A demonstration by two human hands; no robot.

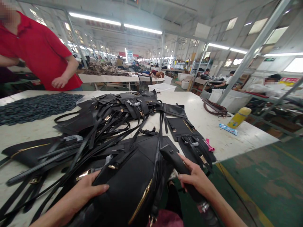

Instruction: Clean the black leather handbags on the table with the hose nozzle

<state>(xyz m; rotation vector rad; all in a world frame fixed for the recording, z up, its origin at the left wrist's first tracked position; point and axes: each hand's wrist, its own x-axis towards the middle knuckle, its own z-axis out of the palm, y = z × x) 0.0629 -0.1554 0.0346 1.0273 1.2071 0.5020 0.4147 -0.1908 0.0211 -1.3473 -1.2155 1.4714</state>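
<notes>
A black bag piece point(127, 179) with a gold zipper lies at the near edge of the table. My left hand point(88, 189) grips its left side, thumb on top and the other fingers hidden beneath. On the right, my right hand point(193, 175) is closed around a black padded strap-like part point(175, 159), whose upper end rests against the bag piece. Long thin black straps point(161, 132) run over the bag piece. Behind it is a heap of black bag parts point(127, 105) with gold buckles. Another black piece with a zipper point(182, 127) lies to the right.
The white table point(246, 142) bears dark small pieces point(40, 105) at left, coiled brown straps point(214, 108), a yellow bottle point(239, 117), a blue packet point(228, 129) and a pink ribbon point(209, 145). A person in a red shirt point(42, 50) stands across at left.
</notes>
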